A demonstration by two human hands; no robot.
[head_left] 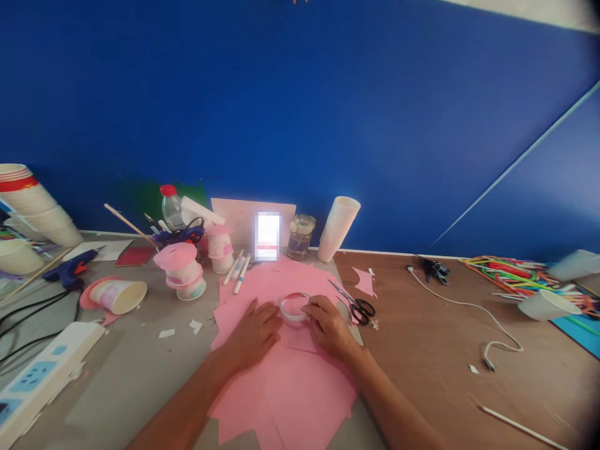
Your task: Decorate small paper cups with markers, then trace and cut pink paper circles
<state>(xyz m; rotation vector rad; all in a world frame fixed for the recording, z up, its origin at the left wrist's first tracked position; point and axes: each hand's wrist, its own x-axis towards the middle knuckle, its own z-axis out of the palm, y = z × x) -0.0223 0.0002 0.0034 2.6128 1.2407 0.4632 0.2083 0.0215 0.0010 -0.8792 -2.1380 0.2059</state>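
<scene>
My right hand [328, 325] pinches the right side of a white ring [295, 317], whose inner edge looks reddish. I cannot tell whether it is a tape roll or a cut cup rim. It lies on layered sheets of pink paper [300, 381]. My left hand [255, 331] rests flat on the same paper, fingertips close to the ring's left side. Just right of my right hand are black-handled scissors [359, 306], blades pointing up and left. White marker pens [241, 274] lie beyond the left hand, near a bright blurred screen [268, 236].
Paper cups with pink discs [182, 275] stand left, one lying tipped [124, 295]. A blue glue gun [70, 269] and a power strip [42, 375] lie farther left. Behind are a glass jar [300, 237] and a leaning cup stack [338, 228]. A white cable [459, 303] crosses the right side.
</scene>
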